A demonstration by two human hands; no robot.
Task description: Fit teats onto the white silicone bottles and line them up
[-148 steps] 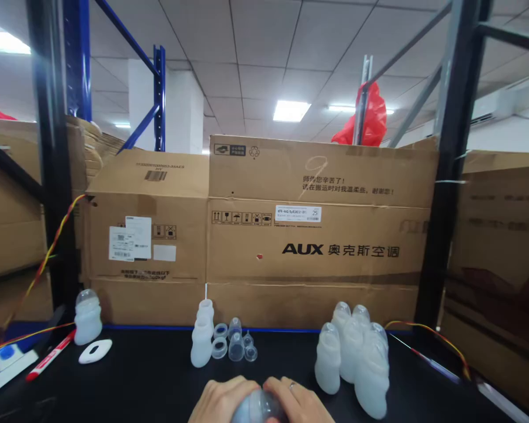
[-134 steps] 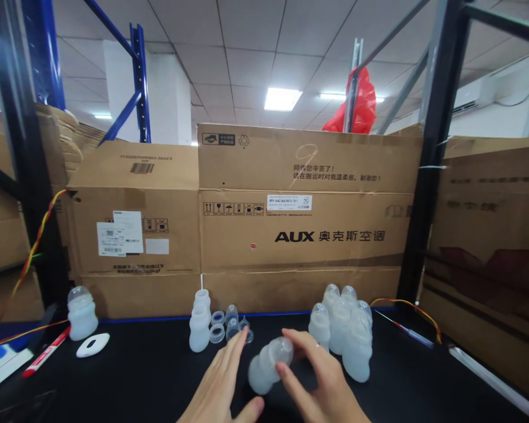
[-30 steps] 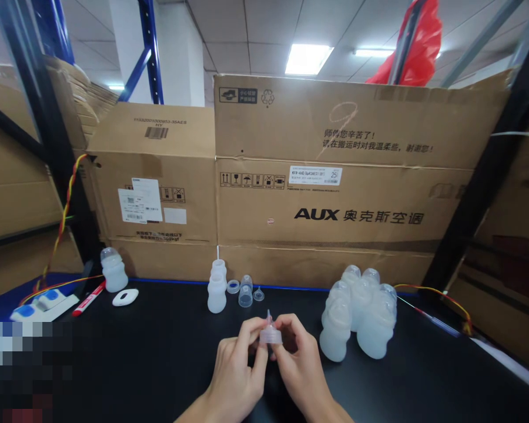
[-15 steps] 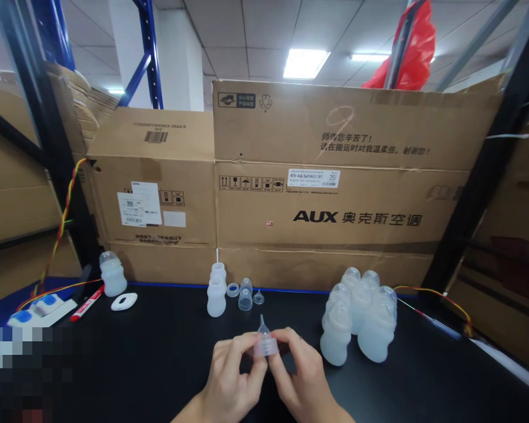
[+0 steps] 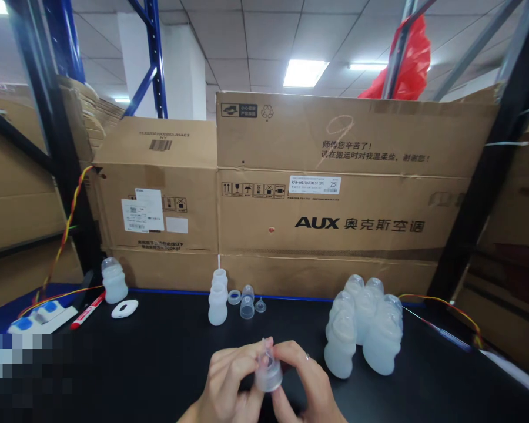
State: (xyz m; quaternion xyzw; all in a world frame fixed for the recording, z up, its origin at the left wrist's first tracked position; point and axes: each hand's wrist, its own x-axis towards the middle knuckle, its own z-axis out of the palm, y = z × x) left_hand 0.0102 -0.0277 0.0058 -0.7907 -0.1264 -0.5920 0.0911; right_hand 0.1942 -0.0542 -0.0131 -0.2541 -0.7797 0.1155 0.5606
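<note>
My left hand (image 5: 229, 382) and my right hand (image 5: 302, 385) meet low in the middle, and both pinch a small clear collar ring with a teat (image 5: 268, 369) standing up from it. Behind them on the black tabletop (image 5: 158, 358) stand two open white bottle bodies (image 5: 217, 296), one behind the other, with a loose ring (image 5: 234, 297), clear caps (image 5: 247, 302) and a teat (image 5: 260, 305) beside them. To the right of my hands stands a cluster of several capped white bottles (image 5: 364, 329).
A lone capped bottle (image 5: 113, 280), a white oval device (image 5: 124, 308) and a red marker (image 5: 87, 302) lie at the back left. Large cardboard boxes (image 5: 326, 194) wall off the back. Black and blue rack posts and twisted wires flank both sides.
Earlier both hands set an assembled bottle down by the cluster. Over the last second the ring and teat have come lower and nearer, my fingers shifting around them.
</note>
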